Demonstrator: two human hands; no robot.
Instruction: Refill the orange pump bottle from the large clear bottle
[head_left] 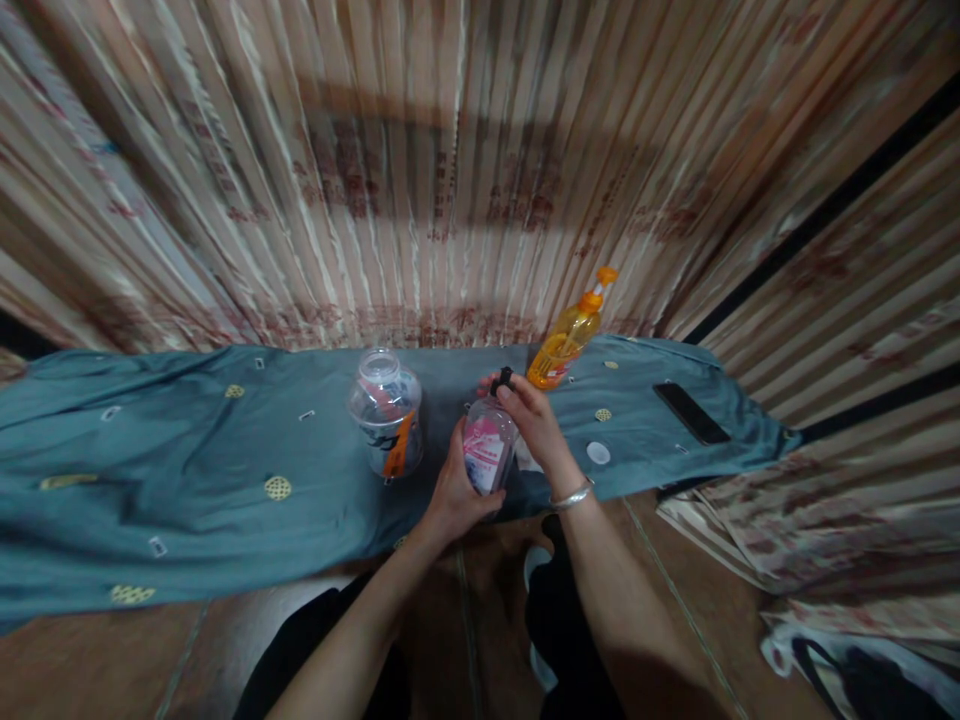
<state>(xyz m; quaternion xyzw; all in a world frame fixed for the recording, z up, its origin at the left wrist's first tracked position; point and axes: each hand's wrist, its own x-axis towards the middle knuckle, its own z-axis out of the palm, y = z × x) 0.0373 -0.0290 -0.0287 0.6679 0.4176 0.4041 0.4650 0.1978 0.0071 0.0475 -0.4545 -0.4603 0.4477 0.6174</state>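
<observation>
Dim indoor light is leaving the scene murky, shadows crossing the curtain (pixel 465 180) while wide-angle distortion is bending the blurred edges.

No text readable anywhere. Pink-and-white label on small bottle (pixel 487 452): print too blurred. Clear jar (pixel 385 410) has orange strip and dark markings, illegible. Orange bottle (pixel 566 337) label red and white, unreadable. Curtain (pixel 465 180) carries faint reddish printed characters in columns, too smeared to make out.
</observation>
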